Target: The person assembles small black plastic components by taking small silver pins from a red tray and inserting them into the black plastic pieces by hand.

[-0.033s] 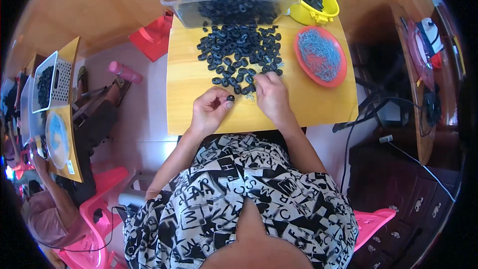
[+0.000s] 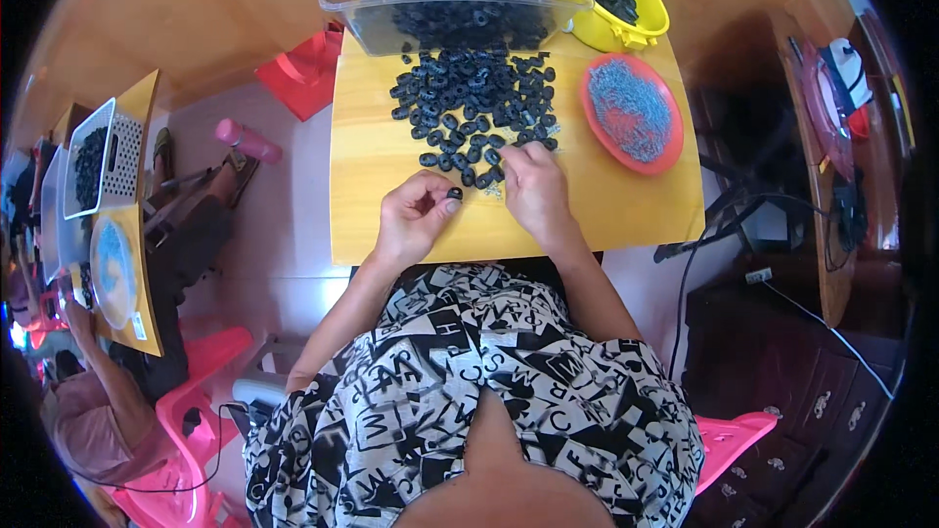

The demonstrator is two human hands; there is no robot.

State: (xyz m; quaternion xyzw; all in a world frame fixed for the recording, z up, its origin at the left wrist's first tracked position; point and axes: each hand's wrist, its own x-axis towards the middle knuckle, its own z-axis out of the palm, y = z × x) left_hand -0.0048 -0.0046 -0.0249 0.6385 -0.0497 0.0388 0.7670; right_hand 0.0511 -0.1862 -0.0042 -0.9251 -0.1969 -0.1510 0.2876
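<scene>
My left hand (image 2: 415,221) pinches a small black plastic part (image 2: 454,194) between thumb and fingertips, above the table's near half. To its right, my right hand (image 2: 535,193) has its fingers drawn together at the near edge of a spread of loose black parts (image 2: 460,98). Whatever those fingertips grip is too small or hidden to make out. Between the two hands lie a few tiny silvery pieces (image 2: 493,192), too small to name surely. On the right stands a red plate (image 2: 673,149) heaped with small silvery-blue metal pieces (image 2: 631,110).
A clear plastic bin (image 2: 342,15) full of black parts stands at the far edge of the yellow table (image 2: 381,225). Beside it is a yellow basin (image 2: 653,15) with more. At far left, a person (image 2: 108,411) sits at another table with a white basket (image 2: 122,161).
</scene>
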